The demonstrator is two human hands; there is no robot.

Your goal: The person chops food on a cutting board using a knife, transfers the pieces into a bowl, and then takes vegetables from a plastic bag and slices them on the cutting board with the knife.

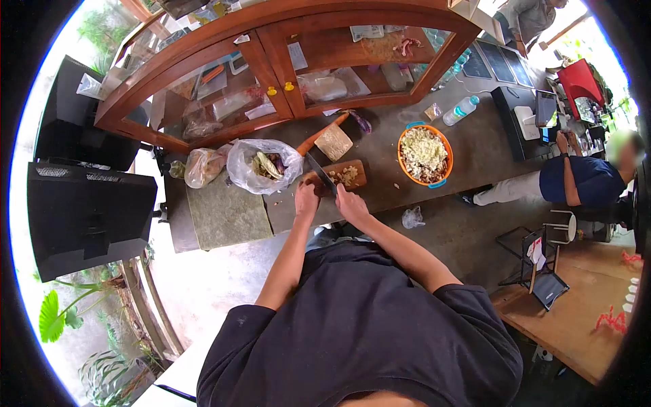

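A small wooden cutting board [357, 166] lies on the counter in front of me, with chopped pale pieces [347, 176] on it. My right hand [349, 202] is wrapped round the handle of a knife [320, 172], whose dark blade points up and left over the board. At the board's left end is my left hand [307, 197], fingers bent together near the blade; what they hold, if anything, is too small to make out. Just behind the board sits a tan block [333, 142], beside a carrot [314, 141]. A clear plastic bag [245, 161] with vegetable scraps stands left of the board.
An orange colander [446, 154] of chopped food and a water bottle [461, 110] stand to the right. Behind is a glass-doored wooden cabinet [278, 68]. A stone slab [227, 214] and another bag [203, 167] lie left. One person [583, 180] sits at the far right.
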